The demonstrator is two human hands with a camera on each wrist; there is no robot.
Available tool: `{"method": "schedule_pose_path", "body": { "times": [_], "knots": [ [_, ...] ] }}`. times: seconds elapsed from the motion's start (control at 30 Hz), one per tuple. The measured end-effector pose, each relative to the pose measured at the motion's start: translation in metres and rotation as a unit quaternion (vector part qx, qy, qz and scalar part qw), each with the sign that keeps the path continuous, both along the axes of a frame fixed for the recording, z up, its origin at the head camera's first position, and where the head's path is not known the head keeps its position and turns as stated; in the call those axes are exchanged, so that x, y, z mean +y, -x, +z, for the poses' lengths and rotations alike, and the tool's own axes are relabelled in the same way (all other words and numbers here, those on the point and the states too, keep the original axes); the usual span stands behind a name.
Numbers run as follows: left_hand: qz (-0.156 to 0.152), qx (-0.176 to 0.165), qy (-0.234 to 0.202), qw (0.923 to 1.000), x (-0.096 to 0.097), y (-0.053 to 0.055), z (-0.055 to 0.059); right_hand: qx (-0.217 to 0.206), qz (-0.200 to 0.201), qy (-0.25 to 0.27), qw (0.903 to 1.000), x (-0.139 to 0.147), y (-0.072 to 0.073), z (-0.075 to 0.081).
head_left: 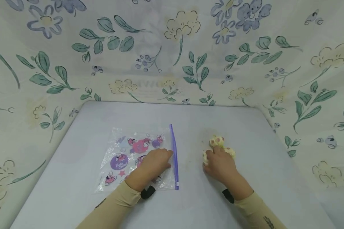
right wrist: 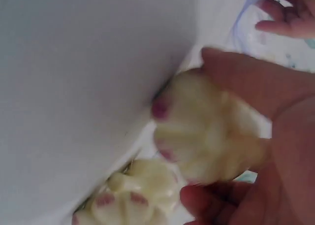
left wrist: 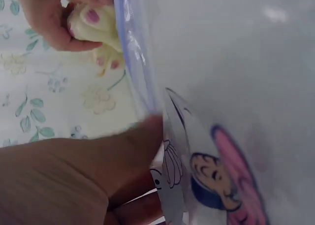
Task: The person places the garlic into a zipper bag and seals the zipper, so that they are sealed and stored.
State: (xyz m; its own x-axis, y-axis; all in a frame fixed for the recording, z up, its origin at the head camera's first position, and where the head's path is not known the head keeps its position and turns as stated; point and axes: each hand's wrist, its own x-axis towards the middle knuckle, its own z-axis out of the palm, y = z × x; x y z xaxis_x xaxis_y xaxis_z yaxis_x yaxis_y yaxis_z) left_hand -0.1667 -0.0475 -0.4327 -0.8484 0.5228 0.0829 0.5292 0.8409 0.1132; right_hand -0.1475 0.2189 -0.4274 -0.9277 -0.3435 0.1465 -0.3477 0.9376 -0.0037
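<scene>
A clear zip bag (head_left: 119, 173) printed with pink and purple cartoon figures lies flat on the left of the white table, its purple zip edge (head_left: 175, 165) facing right. My left hand (head_left: 153, 165) pinches the bag near that edge; the left wrist view shows the thumb against the plastic film (left wrist: 231, 77). On the right, my right hand (head_left: 222, 165) grips a pale yellow garlic bulb (right wrist: 192, 121) with pinkish-purple clove tips, thumb and fingers on either side. Beside it sit more bulbs, one just beyond the fingers (head_left: 217, 140) and another (right wrist: 138, 195) in the right wrist view.
The white table (head_left: 149, 114) has rounded far corners. A floral cloth (head_left: 160, 73) hangs behind it and along both sides. Small brownish specks (head_left: 207, 131) dot the tabletop around the bulbs.
</scene>
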Motion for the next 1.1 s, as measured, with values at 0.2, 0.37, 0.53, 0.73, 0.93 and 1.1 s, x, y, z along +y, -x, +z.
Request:
{"method": "schedule_pose_path", "body": {
  "times": [0.2, 0.37, 0.53, 0.73, 0.93, 1.1],
  "knots": [
    [-0.011, -0.025, -0.048, 0.9985, -0.012, 0.003, 0.001, -0.054, 0.131, 0.066, 0.9877, -0.023, -0.009, -0.001],
    [0.005, -0.059, -0.102, 0.9930, -0.018, 0.004, 0.010, -0.093, 0.226, 0.072, 0.9671, -0.043, -0.013, 0.000],
    [0.003, -0.078, -0.118, 0.9899, -0.018, 0.003, 0.020, -0.136, 0.230, 0.010, 0.9636, -0.055, -0.009, 0.007],
    [-0.012, -0.019, -0.087, 0.9959, 0.008, -0.003, 0.041, -0.190, 0.223, 0.013, 0.9561, -0.056, 0.008, 0.022],
    [-0.121, 0.014, -0.080, 0.9893, 0.054, -0.010, 0.063, -0.277, 0.165, 0.006, 0.9467, -0.060, 0.017, 0.031],
    [-0.134, -0.034, -0.087, 0.9866, 0.071, 0.005, 0.053, -0.271, 0.183, 0.022, 0.9446, -0.063, 0.012, 0.027]
  ]
}}
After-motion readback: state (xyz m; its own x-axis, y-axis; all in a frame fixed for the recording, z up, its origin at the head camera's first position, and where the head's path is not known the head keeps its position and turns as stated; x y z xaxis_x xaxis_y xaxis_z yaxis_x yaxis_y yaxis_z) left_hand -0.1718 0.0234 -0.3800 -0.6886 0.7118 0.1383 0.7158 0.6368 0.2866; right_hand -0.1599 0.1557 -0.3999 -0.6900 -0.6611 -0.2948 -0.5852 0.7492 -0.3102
